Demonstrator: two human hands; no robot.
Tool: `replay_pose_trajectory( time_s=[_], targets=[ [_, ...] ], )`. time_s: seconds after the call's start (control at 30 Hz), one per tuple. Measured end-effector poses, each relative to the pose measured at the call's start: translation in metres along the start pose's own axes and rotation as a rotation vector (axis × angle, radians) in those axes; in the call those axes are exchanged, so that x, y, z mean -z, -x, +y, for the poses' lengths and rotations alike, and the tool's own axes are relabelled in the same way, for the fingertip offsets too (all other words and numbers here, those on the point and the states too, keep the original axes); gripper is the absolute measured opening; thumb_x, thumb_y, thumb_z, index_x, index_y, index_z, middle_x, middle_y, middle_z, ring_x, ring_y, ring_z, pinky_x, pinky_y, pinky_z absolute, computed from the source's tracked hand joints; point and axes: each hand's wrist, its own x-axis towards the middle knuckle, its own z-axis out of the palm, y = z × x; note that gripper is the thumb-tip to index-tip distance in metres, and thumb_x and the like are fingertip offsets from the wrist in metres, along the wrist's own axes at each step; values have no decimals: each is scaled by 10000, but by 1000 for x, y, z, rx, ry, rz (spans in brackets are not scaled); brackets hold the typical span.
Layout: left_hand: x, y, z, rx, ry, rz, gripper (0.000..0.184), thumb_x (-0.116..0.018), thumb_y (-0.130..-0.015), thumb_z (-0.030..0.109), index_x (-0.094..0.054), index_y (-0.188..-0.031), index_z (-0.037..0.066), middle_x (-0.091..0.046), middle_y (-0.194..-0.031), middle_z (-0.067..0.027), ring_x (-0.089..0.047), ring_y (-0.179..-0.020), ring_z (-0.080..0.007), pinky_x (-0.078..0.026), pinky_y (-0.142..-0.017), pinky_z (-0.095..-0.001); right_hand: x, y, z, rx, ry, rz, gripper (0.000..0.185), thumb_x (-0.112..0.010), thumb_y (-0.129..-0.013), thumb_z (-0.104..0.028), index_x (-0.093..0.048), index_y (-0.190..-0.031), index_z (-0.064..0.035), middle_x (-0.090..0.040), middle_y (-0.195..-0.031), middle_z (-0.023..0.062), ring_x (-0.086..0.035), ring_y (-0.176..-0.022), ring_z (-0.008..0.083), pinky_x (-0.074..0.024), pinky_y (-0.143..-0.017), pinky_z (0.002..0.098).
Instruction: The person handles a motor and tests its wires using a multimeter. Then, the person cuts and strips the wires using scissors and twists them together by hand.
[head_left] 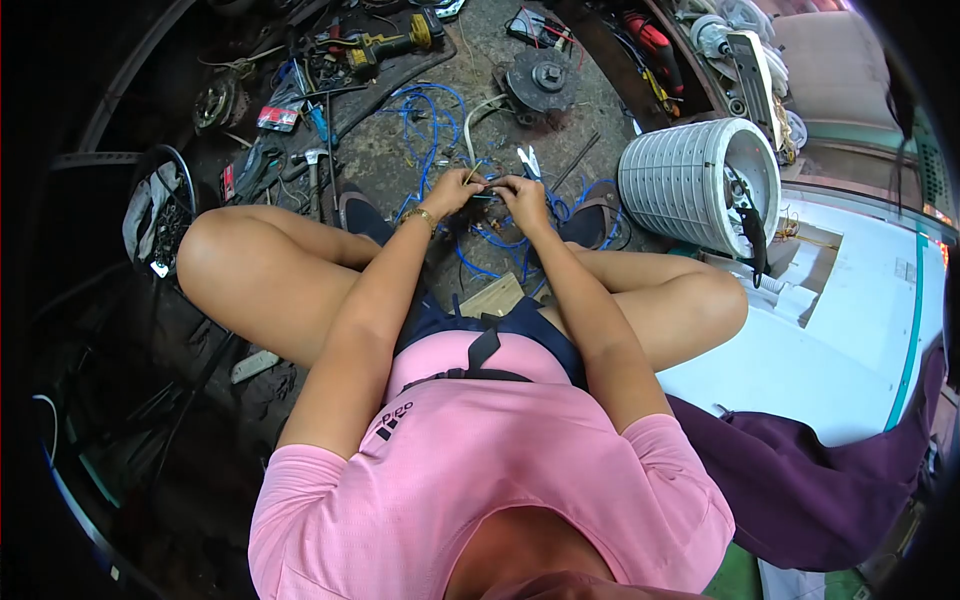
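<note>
Between my bent knees, my left hand (452,193) and my right hand (524,201) nearly meet at the fingertips. Both are closed in a pinch on thin wires (484,194), whose ends are too small to make out clearly. Loose blue wire (432,135) curls over the floor beyond my hands and beneath them. Just past my right fingers lies a pale, two-pronged tool (528,162), perhaps pliers with the handles apart. A dark round motor (541,82) with a pale cable sits farther off.
A white ribbed tub (680,180) lies on its side at right. Left of the wires are a yellow cordless drill (395,42), a hammer (314,163) and several scattered tools. A white panel (850,350) and purple cloth (800,480) flank my right side.
</note>
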Motion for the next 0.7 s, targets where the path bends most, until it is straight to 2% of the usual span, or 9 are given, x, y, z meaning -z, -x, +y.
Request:
replay_pose_trajectory(
  time_s=[0.07, 0.17, 0.3, 0.37, 0.47, 0.5, 0.57, 0.67, 0.7],
  targets=[
    [-3, -1, 0, 7, -6, 8, 163, -659, -824, 115, -679, -953, 17, -681, -867, -72, -611, -806, -149, -467, -757, -302, -2, -1, 4, 117, 6, 69, 113, -679, -751, -78, -696, -852, -30, -670, -784, 153, -658, -681, 260, -496, -627, 335],
    [-8, -4, -6, -20, 21, 19, 155, -671, -815, 114, -677, -933, 14, -676, -850, -71, -608, -791, -152, -468, -742, -304, 0, -3, 0, 151, 67, 78, 120, -685, -742, -96, -688, -838, -25, -664, -793, 161, -647, -704, 301, -494, -635, 361],
    [-11, -1, 1, -6, -29, 29, 130, -694, -798, 118, -666, -868, 12, -667, -798, -57, -604, -741, -139, -476, -696, -306, 5, -5, -8, 98, 220, 31, 136, -683, -749, -118, -654, -813, -2, -644, -773, 182, -631, -705, 335, -487, -639, 392],
    [-16, 1, 4, -48, -26, 106, 137, -711, -780, 124, -655, -835, 12, -664, -770, -62, -611, -710, -147, -478, -667, -308, 5, -6, -9, 115, 272, 19, 151, -676, -761, -132, -637, -807, 6, -630, -767, 204, -621, -701, 356, -483, -641, 407],
    [-24, 1, -2, -200, -61, 209, 146, -724, -759, 123, -646, -815, 13, -663, -754, -79, -623, -689, -167, -479, -652, -310, 3, -5, -10, -27, 298, 11, 152, -644, -797, -152, -621, -760, -7, -625, -677, 169, -622, -607, 297, -468, -527, 386],
    [-25, 2, -1, -265, -79, 242, 148, -726, -753, 120, -644, -813, 13, -663, -753, -86, -628, -687, -175, -480, -651, -311, 2, -6, -8, -260, 86, -66, 148, -628, -812, -158, -618, -762, -19, -615, -654, 140, -611, -582, 259, -445, -484, 364],
    [-26, 4, 2, -207, -129, 196, 149, -724, -750, 121, -645, -821, 16, -662, -762, -96, -632, -706, -189, -479, -665, -313, 1, -12, -2, -720, -346, -220, 148, -596, -841, -170, -612, -767, -43, -594, -609, 83, -591, -532, 185, -398, -398, 320],
    [-22, 10, 13, -222, -249, 149, 140, -710, -759, 119, -644, -832, 19, -661, -770, -101, -633, -721, -192, -477, -677, -309, 1, -14, 36, -1108, -960, -434, 123, -579, -860, -181, -591, -834, -61, -552, -593, 19, -526, -467, 102, -327, -343, 254],
    [-20, 11, 15, -245, -294, 137, 135, -704, -765, 118, -644, -835, 19, -661, -772, -101, -632, -724, -189, -475, -680, -307, -2, -13, 45, -1131, -978, -478, 131, -566, -876, -187, -575, -908, -60, -582, -640, 48, -516, -442, 119, -328, -346, 259]
  ],
)
